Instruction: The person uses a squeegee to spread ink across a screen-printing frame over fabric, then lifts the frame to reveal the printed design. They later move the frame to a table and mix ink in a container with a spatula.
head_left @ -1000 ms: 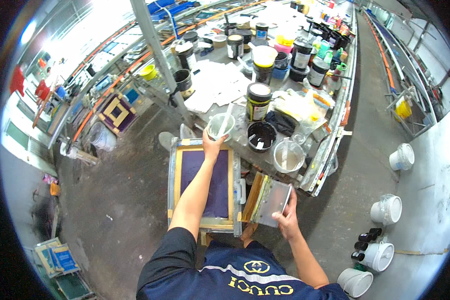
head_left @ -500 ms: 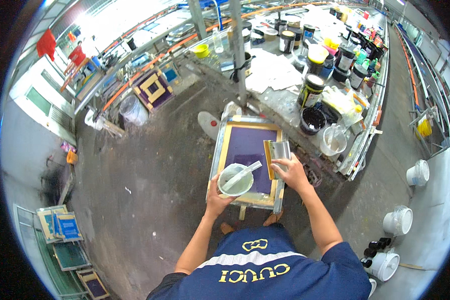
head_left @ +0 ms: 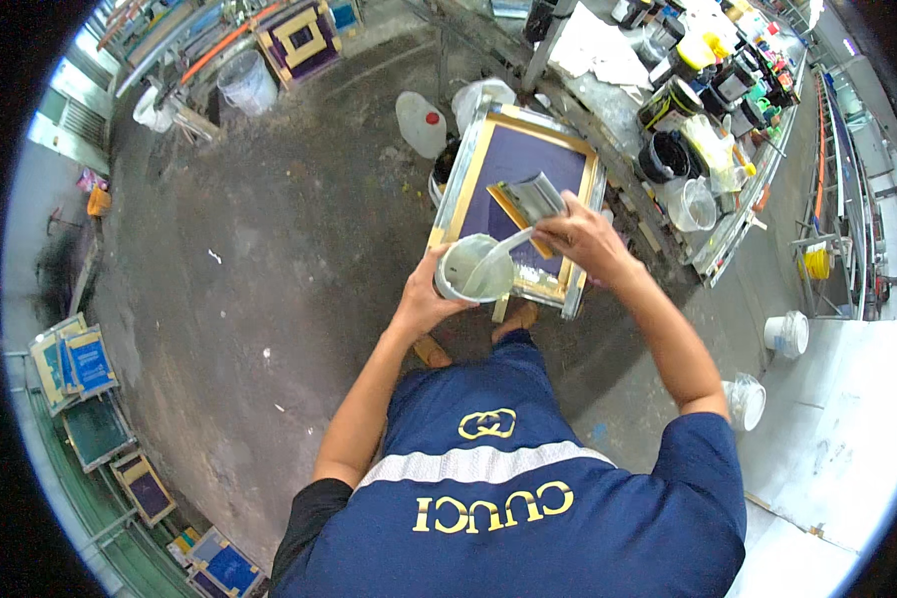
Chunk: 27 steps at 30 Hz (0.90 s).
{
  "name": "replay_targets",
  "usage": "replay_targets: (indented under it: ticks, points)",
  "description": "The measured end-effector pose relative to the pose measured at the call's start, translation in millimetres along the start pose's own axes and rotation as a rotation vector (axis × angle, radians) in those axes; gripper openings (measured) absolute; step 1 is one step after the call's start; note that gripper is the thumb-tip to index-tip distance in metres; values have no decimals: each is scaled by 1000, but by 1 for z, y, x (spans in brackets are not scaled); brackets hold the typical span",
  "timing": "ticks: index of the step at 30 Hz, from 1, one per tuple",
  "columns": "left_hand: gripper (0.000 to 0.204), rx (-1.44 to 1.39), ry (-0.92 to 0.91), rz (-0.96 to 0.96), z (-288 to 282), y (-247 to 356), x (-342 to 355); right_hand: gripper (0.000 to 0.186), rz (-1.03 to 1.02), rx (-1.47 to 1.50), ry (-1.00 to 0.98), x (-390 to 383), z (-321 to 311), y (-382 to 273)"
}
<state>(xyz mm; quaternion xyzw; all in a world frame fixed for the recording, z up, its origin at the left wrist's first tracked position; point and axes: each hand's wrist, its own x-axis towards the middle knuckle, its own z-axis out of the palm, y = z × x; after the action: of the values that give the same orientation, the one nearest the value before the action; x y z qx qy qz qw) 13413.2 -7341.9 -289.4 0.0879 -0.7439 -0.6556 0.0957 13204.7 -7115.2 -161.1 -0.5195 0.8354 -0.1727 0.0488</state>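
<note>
My left hand (head_left: 425, 301) is closed around the side of a whitish plastic tub (head_left: 452, 283), which has pale paste inside. A translucent spatula (head_left: 498, 253) leans in the tub, its upper end reaching my right hand (head_left: 590, 241). That hand grips a squeegee (head_left: 534, 201) with a silver metal holder and a yellowish edge, tilted just above the tub. Whether its fingers also grip the spatula, I cannot tell. Beyond both hands lies a screen-printing frame (head_left: 592, 171) with purple mesh (head_left: 540, 149) and tan tape around its border. The tub and squeegee cover part of it.
A white jug with a red cap (head_left: 421, 126) stands on the floor left of the frame. At right, a long table holds ink tubs (head_left: 668, 104), a black-stained bucket (head_left: 666, 155) and a clear bucket (head_left: 692, 205). More screens (head_left: 92, 361) lean along the left wall.
The squeegee has turned from upright to slanted, and my right hand has come close to the spatula's upper end. My left hand still holds the tub. The view has tilted downward.
</note>
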Motion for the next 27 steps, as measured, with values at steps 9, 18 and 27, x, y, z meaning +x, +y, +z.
replay_targets:
  ticks: [9,18,27]
  points:
    - [112,-480,-363,-214,-1,-14,15,26,-558,-331,-190,83,-45,-74]
    - [110,-730,0,-210,-56,-37,-29,66,-138,-82,-126,70,-69,-35]
    - [98,-759,283,-310,-94,-60,-73,41,167,98,-61,2,142,49]
